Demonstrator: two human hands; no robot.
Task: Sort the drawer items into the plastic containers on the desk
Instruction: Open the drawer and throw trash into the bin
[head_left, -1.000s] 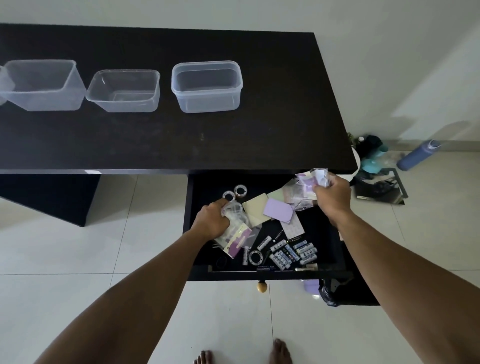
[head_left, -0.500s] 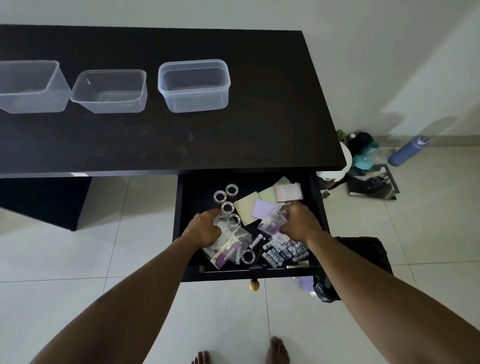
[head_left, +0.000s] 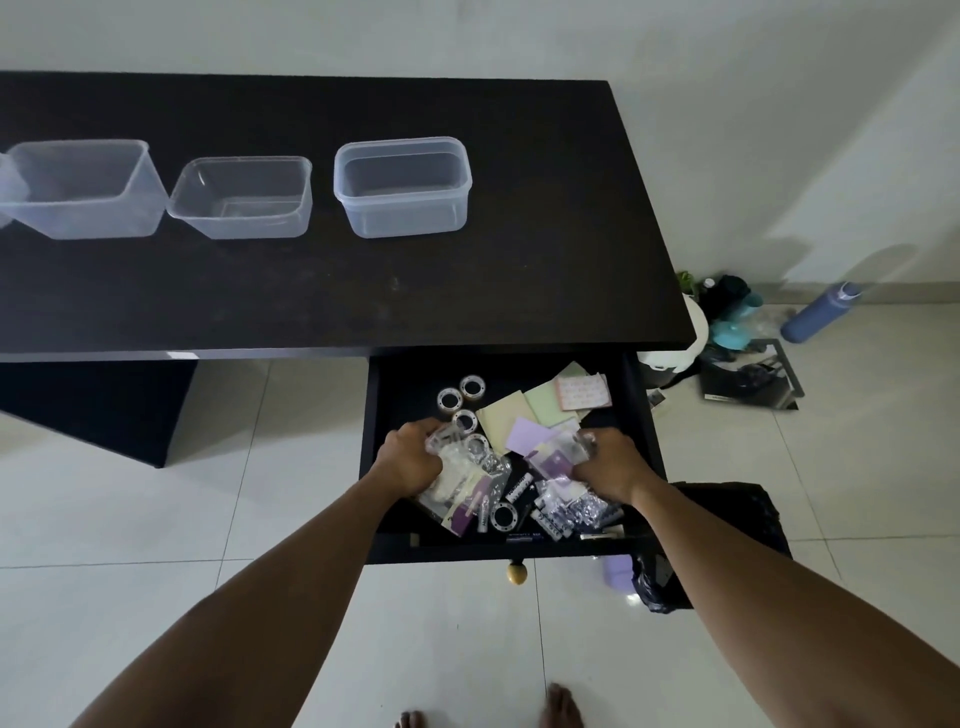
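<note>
Both hands are down in the open drawer (head_left: 638, 410), just under the front edge of the table (head_left: 519, 270). The left grip (head_left: 410, 460) is curled tight round a bunch of clear bags (head_left: 460, 475). The right grip (head_left: 610, 465) is closed on 1 small bag (head_left: 561, 452) with something purple inside. Tape rolls (head_left: 471, 387), note pads (head_left: 506, 421) and batteries (head_left: 558, 517) lie loose in the drawer. The plastic containers (head_left: 402, 187) stand in a row far back on the table. They look empty, so I think the sorting has hardly begun.

To do this step well, hold the bags firmly. They look thin and slippery, and 1 could slide out. Lift both hands straight up so they miss the table edge. Check that no tape roll is stuck to the bags and comes along. Then reach over and drop all the bags into 1 container. Keep the other containers for the other kinds of things.
</note>
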